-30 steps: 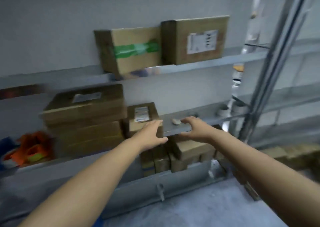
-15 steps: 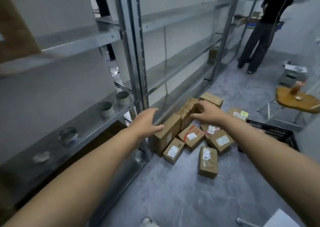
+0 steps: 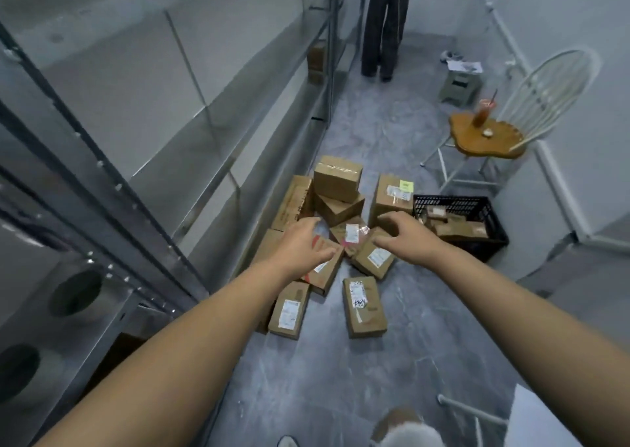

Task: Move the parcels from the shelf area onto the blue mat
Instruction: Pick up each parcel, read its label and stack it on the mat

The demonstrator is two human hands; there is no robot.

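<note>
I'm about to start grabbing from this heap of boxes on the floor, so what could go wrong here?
The top box rests on a tilted box; pulling a parcel from beneath could tip it. The lone parcel lies apart on the open floor, a likely trip when carrying. The drink stands on the chair seat beside the aisle and could be knocked.

Parcels [image 3: 364,306] on the floor [image 3: 306,395] are showing plain brown cardboard with white labels. The stickered parcel [image 3: 392,196] is carrying a yellow-green tag. The red-marked parcel [image 3: 327,271] is bearing red print. The crate [image 3: 453,200] is presenting black lattice. The floor is showing mottled grey. The chair [image 3: 494,143] is showing white spindles over a brown seat.
</note>
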